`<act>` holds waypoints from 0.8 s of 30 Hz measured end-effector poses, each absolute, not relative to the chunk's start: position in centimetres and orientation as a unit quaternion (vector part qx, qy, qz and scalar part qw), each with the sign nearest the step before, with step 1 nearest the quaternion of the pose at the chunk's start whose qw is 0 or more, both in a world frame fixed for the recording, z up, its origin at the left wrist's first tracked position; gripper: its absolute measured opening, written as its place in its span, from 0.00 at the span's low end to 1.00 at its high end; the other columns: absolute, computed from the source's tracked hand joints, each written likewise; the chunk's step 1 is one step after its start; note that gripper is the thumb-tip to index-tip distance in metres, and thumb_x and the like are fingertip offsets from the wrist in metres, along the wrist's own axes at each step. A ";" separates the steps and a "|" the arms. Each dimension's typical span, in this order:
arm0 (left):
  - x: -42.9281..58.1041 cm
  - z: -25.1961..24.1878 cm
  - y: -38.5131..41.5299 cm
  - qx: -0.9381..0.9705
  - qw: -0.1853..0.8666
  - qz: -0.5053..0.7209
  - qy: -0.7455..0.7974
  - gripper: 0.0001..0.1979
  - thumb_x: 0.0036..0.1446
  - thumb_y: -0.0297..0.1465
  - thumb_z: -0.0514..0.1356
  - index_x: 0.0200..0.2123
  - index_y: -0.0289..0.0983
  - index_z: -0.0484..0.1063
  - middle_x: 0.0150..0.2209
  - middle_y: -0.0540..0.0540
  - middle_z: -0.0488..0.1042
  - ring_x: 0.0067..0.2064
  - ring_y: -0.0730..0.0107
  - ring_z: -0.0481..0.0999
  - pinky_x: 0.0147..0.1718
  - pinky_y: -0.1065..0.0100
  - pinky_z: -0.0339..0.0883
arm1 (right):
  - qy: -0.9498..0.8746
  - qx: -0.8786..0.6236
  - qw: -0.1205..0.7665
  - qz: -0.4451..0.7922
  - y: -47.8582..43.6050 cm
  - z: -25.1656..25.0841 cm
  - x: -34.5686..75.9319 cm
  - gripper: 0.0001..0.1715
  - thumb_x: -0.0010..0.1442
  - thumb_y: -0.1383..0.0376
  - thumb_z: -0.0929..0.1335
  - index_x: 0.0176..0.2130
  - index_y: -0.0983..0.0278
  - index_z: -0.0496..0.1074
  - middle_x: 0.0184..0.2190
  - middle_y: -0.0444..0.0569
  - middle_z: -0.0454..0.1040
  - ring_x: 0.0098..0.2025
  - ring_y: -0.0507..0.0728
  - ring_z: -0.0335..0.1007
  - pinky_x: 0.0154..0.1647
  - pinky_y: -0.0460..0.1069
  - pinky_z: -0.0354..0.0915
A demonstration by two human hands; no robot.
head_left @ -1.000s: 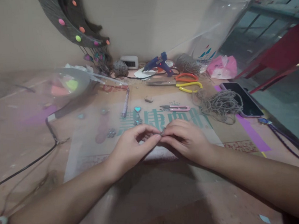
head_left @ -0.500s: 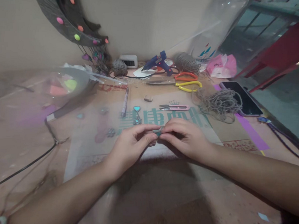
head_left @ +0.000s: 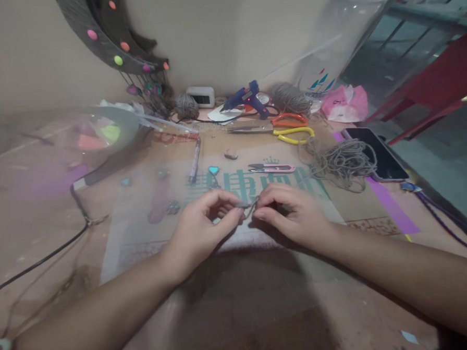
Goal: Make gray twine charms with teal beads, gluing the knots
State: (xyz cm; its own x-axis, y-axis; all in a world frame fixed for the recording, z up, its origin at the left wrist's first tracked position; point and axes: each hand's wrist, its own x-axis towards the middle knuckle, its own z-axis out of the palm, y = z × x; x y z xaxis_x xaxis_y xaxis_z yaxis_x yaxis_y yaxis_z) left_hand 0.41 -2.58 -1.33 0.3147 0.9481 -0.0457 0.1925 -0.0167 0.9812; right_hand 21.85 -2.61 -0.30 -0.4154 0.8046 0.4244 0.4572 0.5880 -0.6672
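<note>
My left hand (head_left: 204, 221) is closed, pinching a small grey piece (head_left: 243, 206) between thumb and forefinger; part of it is hidden by the fingertips. My right hand (head_left: 292, 213) pinches a thin grey cord (head_left: 253, 203) that runs to that piece. Both hands are close together above the white printed sheet. Just beyond them lies a turquoise heart (head_left: 213, 170) with a grey cord edge and tail. To the left sits a grey flower-shaped piece (head_left: 173, 207). Pink-handled thread snips (head_left: 274, 168) rest behind my right hand.
A loose heap of grey cord (head_left: 346, 161) lies at the right, beside a phone (head_left: 375, 153). Behind are scissors (head_left: 293, 127) with orange and yellow handles and a blue glue gun (head_left: 249, 98). A pen (head_left: 195, 160) and a clear plastic bag (head_left: 113, 130) are at the left.
My fingertips have moved slightly apart, and the grey cord now shows between them. The held piece has turned, its teal side no longer visible.
</note>
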 end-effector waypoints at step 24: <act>0.7 -1.0 -2.1 0.674 0.451 0.361 0.460 0.05 0.59 0.34 0.65 0.34 0.38 0.76 0.35 0.47 0.80 0.38 0.67 0.78 0.40 0.67 0.70 | -0.827 -0.391 0.386 0.115 -1.8 0.1 23.4 0.12 0.65 0.65 0.70 0.50 0.60 0.71 0.43 0.53 0.76 0.40 0.58 0.74 0.38 0.52 0.71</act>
